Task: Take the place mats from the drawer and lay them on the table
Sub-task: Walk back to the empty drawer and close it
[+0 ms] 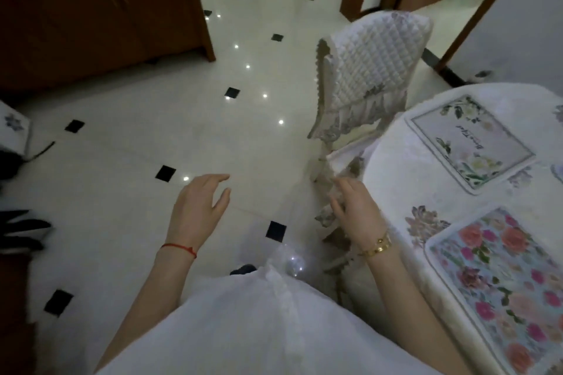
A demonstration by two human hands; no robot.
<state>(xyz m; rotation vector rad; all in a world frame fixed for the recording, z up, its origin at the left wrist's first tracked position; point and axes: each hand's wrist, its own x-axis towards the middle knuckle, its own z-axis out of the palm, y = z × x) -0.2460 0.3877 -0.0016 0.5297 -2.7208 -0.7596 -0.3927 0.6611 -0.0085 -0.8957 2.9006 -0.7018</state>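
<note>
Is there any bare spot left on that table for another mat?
Yes: the table is bare between the grey floral mat and the pink rose mat, and along its near edge by the chair.

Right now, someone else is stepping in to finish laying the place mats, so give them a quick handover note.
Left hand: open, empty, held over the floor.
Right hand: open, empty, beside the table edge near the covered chair.
Two place mats lie flat on the table: the pale floral mat farther away, the pink-flowered mat nearer. A third item barely shows at the right edge; I cannot tell what it is.
The drawer is not in view, so check whether mats remain there and lay any that do.
</note>
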